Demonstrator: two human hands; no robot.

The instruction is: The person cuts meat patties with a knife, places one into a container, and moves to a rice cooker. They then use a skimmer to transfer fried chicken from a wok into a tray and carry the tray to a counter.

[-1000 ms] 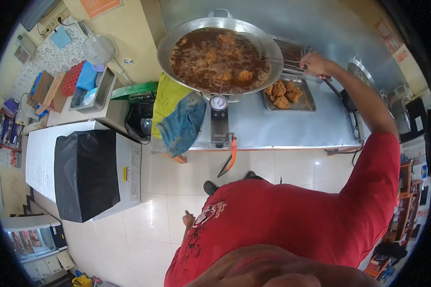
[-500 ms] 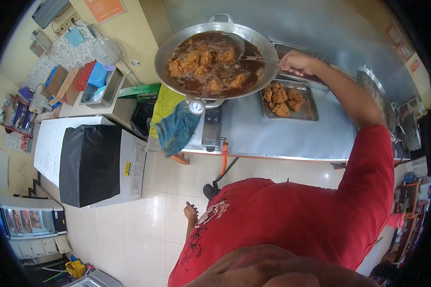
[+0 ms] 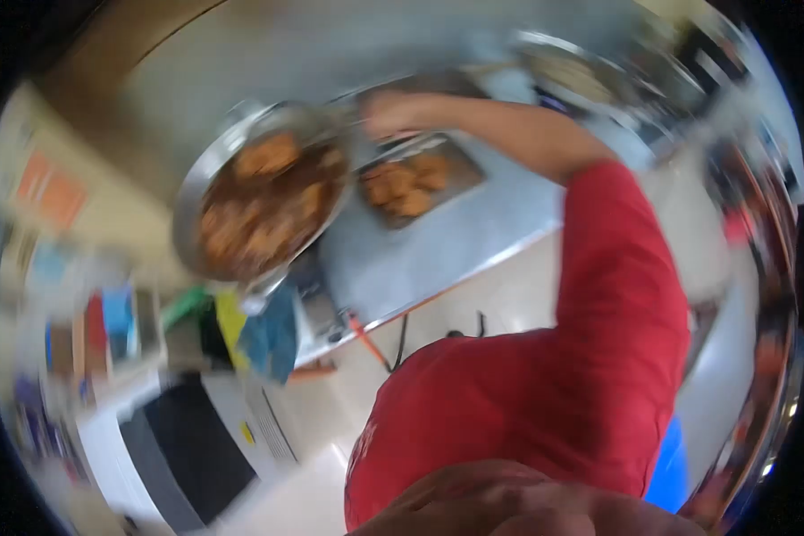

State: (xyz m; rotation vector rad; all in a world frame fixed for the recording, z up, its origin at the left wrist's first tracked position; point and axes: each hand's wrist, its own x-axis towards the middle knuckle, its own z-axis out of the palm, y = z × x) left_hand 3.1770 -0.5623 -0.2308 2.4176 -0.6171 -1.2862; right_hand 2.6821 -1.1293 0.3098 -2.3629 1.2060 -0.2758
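Observation:
My right hand [image 3: 393, 116] is closed on the handle of a metal strainer, blurred by motion. Golden-brown fried pieces [image 3: 268, 154] lie in the strainer's bowl, over the far part of the wok. More pieces are in dark, bubbling oil inside the big metal wok [image 3: 186, 219]. To the right of the wok, just below my right hand, a metal tray [image 3: 464, 183] holds several fried pieces [image 3: 408, 183]. My left hand is out of view.
The wok and tray are on a metal-topped table [image 3: 393, 259]. A blue cloth [image 3: 271, 335] and a yellow one [image 3: 232, 326] hang near the wok. An orange hose [image 3: 366, 339] hangs at the table edge. A black cover [image 3: 192, 442] lies over a white appliance.
The view has swung and tilted, blurring the scene. The strainer, earlier low in the oil, now holds fried pieces at the wok's far side. My left hand has left the view.

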